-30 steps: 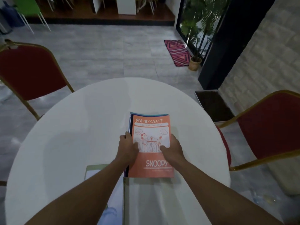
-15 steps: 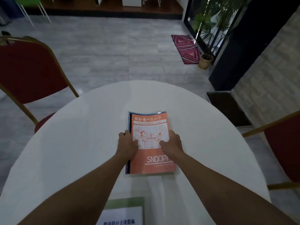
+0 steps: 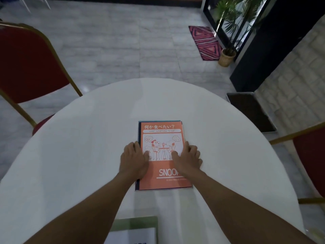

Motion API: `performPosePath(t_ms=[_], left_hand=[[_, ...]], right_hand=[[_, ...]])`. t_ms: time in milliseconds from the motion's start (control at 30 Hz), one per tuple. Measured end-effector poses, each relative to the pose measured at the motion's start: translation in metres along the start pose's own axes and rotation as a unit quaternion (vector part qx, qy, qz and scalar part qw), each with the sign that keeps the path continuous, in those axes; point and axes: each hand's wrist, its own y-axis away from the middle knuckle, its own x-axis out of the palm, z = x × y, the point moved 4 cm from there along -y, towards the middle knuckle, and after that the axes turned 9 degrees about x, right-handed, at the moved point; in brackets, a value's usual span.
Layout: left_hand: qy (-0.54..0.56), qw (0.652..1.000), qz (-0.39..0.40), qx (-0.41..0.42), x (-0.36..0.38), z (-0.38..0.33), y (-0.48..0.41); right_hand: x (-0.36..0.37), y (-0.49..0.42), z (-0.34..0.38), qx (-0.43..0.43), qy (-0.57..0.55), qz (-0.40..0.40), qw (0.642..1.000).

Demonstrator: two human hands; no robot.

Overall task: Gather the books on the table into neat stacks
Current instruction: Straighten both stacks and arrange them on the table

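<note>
An orange Snoopy notebook (image 3: 161, 129) lies on top of a small stack in the middle of the round white table (image 3: 84, 155). A dark blue book edge (image 3: 138, 184) shows under it along the left side. My left hand (image 3: 134, 159) presses against the stack's left edge, thumb on the cover. My right hand (image 3: 187, 159) presses the right edge the same way. Both hands clasp the stack from the sides. A green and white book (image 3: 139, 226) lies at the near table edge, partly cut off by the frame.
Red chairs with gold frames stand at the left (image 3: 26, 67) and at the right (image 3: 309, 155). Beyond the table lie a grey tiled floor, a pink patterned rug (image 3: 205, 43), a potted plant (image 3: 226, 57) and a dark doormat (image 3: 251, 111).
The view has shifted, so the stack sits more centred. My hands have slid to the stack's two side edges and the top notebook now lines up more squarely with the books below.
</note>
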Motion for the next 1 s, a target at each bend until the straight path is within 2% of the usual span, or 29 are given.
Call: performPosePath(t_ms=[233, 433, 733, 1000], left_hand=[[0.029, 0.998, 0.064, -0.004, -0.016, -0.004, 0.003], [-0.05, 0.991, 0.12, 0.023, -0.045, 0.001, 0.039], [-0.032, 0.988, 0.147, -0.022, -0.069, 0.004, 0.143], [-0.002, 0.987, 0.131, -0.089, -0.066, 0.014, 0.227]], right_hand=[[-0.012, 0.015, 0.0, -0.032, 0.007, -0.012, 0.999], [-0.032, 0.047, -0.008, -0.119, 0.038, 0.006, 0.992], [-0.033, 0.129, -0.016, -0.184, 0.045, 0.035, 0.981], [-0.002, 0.193, -0.053, -0.19, 0.029, 0.073, 0.979]])
